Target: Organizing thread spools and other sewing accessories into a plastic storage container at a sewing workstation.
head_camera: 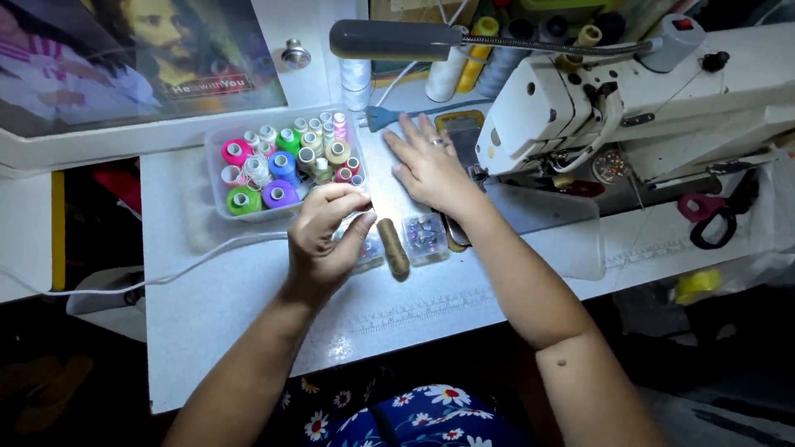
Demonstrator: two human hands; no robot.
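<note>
brown thread spool (pixel 393 246) lies on the white table (pixel 232 306), just right of the left hand's fingertips | left hand (pixel 325 236) fingers curled and pinched together, what they grip cannot be told | right hand (pixel 426 161) flat, fingers spread, holding nothing, beyond the spool | clear tub of coloured spools (pixel 277 161) just beyond left fingers | sewing machine (pixel 629 91) right of right hand

left hand (pixel 325 234): its fingers cover what they pinch, item too small to tell | sewing machine (pixel 662 99): cut off at right edge, needle area hidden behind its head | thread cones (pixel 489 50), upper centre: tops cropped by top edge | small clear box (pixel 425 238): contents blurred
</note>
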